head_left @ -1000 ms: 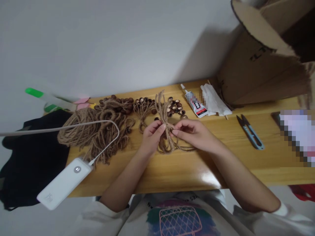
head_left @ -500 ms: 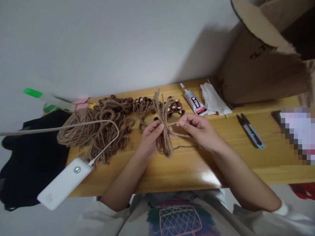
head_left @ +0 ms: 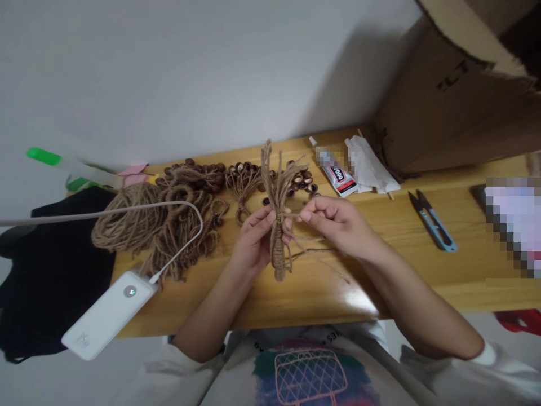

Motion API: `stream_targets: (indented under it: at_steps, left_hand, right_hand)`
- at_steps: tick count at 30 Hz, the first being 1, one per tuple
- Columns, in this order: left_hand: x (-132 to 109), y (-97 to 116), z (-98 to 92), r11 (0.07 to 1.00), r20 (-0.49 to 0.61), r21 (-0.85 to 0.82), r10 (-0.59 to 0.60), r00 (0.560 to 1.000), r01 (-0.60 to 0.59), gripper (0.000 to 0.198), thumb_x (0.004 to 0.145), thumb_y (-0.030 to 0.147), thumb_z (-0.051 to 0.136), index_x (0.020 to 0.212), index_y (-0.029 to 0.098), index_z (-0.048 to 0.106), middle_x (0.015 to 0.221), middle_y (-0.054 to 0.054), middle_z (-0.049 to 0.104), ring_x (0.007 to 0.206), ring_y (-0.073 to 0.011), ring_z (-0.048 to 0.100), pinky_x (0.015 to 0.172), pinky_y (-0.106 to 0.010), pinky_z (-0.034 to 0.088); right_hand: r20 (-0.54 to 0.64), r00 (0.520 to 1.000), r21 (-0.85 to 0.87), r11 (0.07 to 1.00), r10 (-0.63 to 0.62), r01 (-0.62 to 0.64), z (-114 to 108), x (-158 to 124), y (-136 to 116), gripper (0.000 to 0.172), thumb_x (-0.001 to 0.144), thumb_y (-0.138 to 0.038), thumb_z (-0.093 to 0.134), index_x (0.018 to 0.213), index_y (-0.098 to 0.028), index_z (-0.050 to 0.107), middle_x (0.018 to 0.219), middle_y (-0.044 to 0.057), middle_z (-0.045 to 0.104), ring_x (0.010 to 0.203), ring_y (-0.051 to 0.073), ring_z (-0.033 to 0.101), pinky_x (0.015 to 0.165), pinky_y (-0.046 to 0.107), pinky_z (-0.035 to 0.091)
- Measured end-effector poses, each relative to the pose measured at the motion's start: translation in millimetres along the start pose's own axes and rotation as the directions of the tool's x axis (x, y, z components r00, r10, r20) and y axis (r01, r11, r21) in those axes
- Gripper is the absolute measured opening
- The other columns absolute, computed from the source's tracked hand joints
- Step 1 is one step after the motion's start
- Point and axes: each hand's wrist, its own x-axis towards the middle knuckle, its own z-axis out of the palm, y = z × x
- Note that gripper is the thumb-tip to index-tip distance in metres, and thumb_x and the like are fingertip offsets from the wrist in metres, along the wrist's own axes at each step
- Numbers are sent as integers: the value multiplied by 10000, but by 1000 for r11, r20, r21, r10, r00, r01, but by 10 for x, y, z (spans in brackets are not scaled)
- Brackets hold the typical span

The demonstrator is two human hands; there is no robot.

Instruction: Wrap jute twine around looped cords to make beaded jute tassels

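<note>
A bundle of brown twine [head_left: 278,248], held upright above the middle of the desk [head_left: 469,282], fans into loose, frayed ends at the top and narrows into a tightly wrapped, ridged stem with a blunt bottom. The left hand [head_left: 255,239] pinches its neck, while the right hand [head_left: 340,223] grips a thin strand [head_left: 291,215] stretched out sideways. Some left fingers hide behind the bundle, blurred patches cover part of the glue tube [head_left: 344,183], and the cardboard box [head_left: 431,124] runs out of view.
</note>
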Motion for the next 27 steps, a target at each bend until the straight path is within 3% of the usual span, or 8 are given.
stream_targets:
  at_steps: [7,14,17,21,27]
  left_hand:
    - [32,-65,-62,989,16,124,-85,996,82,241,640,309,764,773,131,672,621,-21,646,466,-80,551,432,-183,431]
    - [72,-94,-61,982,35,170,-88,996,81,291,586,354,795,692,117,665,556,-8,614,435,-63,518,434,-171,431]
    - [74,-114,-64,976,39,192,-110,993,100,306,586,366,800,707,112,680,556,-13,629,433,-66,542,444,-162,456]
    - [79,-137,-47,974,50,201,-122,991,110,302,581,353,809,714,107,693,580,-23,656,447,-71,574,454,-150,472]
    - [86,-111,-12,979,16,181,-94,995,90,302,534,334,834,667,111,680,532,-6,643,425,-64,562,435,-135,469]
  right_hand:
    - [27,1000,-73,997,-11,13,28,27,120,252,830,-392,583,697,-179,560,616,0,566,584,124,482,580,255,383]
    - [53,997,-135,989,-49,55,-24,59,219,122,807,-275,588,724,-188,572,664,2,597,683,151,546,675,271,433]
    - [45,996,-34,997,-72,74,-26,58,178,33,776,-207,573,778,-192,545,732,-2,589,721,148,556,723,288,445]
    - [86,993,207,976,-86,67,6,52,92,89,741,-139,504,800,-203,486,743,-23,571,700,128,562,716,288,454]
    - [108,994,268,963,1,-30,49,29,60,32,750,-207,546,752,-194,517,662,-29,571,650,125,557,668,282,451]
